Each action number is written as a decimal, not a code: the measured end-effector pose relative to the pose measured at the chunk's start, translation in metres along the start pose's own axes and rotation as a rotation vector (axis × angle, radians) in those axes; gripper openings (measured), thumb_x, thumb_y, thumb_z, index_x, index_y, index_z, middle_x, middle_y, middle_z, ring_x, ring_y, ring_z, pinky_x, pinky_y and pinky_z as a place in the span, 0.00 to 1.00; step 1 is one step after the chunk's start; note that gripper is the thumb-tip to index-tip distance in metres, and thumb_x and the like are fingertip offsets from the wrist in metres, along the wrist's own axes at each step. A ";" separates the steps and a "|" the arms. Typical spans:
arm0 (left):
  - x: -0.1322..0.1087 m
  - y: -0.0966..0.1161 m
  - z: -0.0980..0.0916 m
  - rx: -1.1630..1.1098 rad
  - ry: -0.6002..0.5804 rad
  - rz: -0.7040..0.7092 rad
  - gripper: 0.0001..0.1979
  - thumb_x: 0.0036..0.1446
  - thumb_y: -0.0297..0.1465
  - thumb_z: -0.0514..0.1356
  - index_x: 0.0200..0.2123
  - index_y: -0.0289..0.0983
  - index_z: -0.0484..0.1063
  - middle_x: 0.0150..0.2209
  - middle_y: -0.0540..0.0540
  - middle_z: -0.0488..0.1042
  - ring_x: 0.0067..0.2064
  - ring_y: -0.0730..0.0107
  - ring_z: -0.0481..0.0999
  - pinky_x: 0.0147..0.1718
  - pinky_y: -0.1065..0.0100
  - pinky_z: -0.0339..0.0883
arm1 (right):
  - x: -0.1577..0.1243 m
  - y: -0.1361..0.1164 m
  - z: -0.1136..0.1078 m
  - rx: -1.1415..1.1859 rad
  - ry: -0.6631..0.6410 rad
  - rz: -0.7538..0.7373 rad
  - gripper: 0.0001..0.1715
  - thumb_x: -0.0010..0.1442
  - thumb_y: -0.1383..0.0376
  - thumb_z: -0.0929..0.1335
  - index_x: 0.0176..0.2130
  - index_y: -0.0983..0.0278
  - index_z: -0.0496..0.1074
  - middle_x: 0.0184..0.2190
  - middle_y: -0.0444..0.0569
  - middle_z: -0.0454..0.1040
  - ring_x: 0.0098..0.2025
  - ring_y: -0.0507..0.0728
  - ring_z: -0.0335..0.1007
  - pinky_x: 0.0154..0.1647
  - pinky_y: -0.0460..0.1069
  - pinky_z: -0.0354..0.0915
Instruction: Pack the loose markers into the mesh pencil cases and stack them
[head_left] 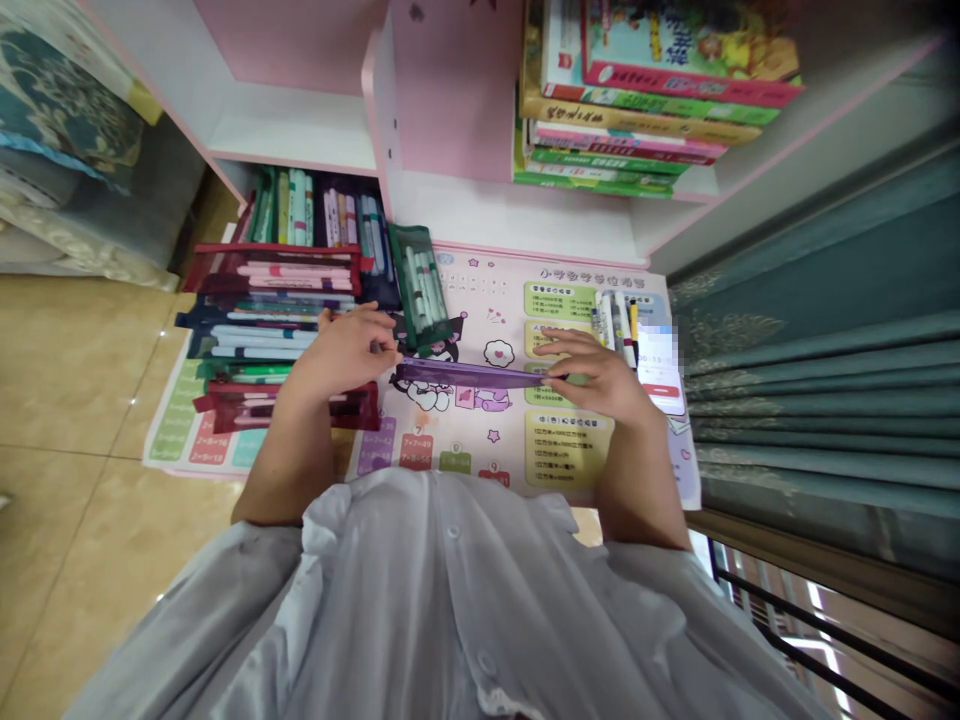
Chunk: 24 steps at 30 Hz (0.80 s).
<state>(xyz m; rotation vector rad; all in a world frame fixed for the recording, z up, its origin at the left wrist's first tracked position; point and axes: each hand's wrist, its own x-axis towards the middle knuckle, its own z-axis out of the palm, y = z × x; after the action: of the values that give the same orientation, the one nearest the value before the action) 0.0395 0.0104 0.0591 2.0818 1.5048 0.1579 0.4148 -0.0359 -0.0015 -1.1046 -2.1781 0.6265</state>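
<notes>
Between my hands stretches a purple mesh zip pouch (469, 375), seen nearly edge-on above the printed desk mat (517, 450). My left hand (349, 345) pinches its left end between thumb and finger. At the right end, my right hand (592, 370) grips the other corner, with its remaining fingers spread out. Whether anything lies inside the pouch I cannot tell. Just behind it lies a green mesh pouch (424, 285) holding several pale markers. To the left, a red mesh pouch (277, 270) with pink markers lies among several other filled pouches, partly covered by my left hand and forearm.
Loose pens (619, 325) and a lit phone (660, 375) lie on the mat's right side. Behind the mat rises a pink and white shelf (450, 200) with stacked books (622, 130). A teal curtain (810, 300) hangs at right, above a black railing (810, 620).
</notes>
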 end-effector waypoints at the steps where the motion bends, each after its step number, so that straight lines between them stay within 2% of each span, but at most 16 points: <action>1: 0.000 0.000 0.000 0.000 0.001 -0.002 0.09 0.52 0.36 0.60 0.22 0.44 0.75 0.55 0.50 0.78 0.68 0.46 0.63 0.66 0.35 0.43 | 0.000 0.000 0.000 0.000 0.000 -0.001 0.04 0.59 0.60 0.73 0.31 0.55 0.79 0.47 0.46 0.82 0.60 0.66 0.72 0.61 0.66 0.67; 9: -0.001 0.000 -0.002 0.016 -0.014 -0.007 0.10 0.52 0.36 0.59 0.22 0.43 0.76 0.56 0.48 0.77 0.66 0.42 0.65 0.65 0.31 0.42 | 0.000 0.001 -0.001 -0.004 -0.022 -0.010 0.04 0.60 0.62 0.73 0.32 0.55 0.79 0.47 0.47 0.82 0.60 0.66 0.72 0.61 0.67 0.67; 16: -0.002 -0.002 -0.003 -0.002 0.004 0.000 0.10 0.52 0.38 0.60 0.21 0.44 0.76 0.52 0.50 0.79 0.67 0.42 0.64 0.67 0.34 0.43 | -0.002 0.006 -0.001 0.043 -0.039 0.001 0.03 0.61 0.60 0.73 0.35 0.53 0.81 0.49 0.45 0.81 0.61 0.65 0.71 0.62 0.66 0.67; 22: -0.004 0.009 0.000 -0.063 0.063 0.064 0.12 0.56 0.43 0.62 0.30 0.43 0.80 0.60 0.46 0.73 0.69 0.43 0.60 0.67 0.34 0.41 | 0.003 0.005 -0.011 0.076 -0.021 0.058 0.08 0.64 0.55 0.70 0.38 0.52 0.81 0.51 0.46 0.80 0.63 0.64 0.69 0.64 0.65 0.67; 24: -0.004 0.019 0.006 -0.085 0.023 0.132 0.13 0.58 0.43 0.61 0.32 0.43 0.81 0.60 0.45 0.73 0.70 0.44 0.58 0.68 0.34 0.39 | 0.009 0.001 -0.015 0.082 -0.026 0.060 0.10 0.64 0.54 0.70 0.38 0.52 0.81 0.52 0.46 0.80 0.64 0.64 0.68 0.64 0.64 0.66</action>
<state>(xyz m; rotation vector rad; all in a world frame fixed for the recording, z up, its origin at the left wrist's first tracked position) 0.0562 0.0006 0.0644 2.1176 1.3498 0.2920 0.4219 -0.0254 0.0109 -1.1277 -2.1284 0.7537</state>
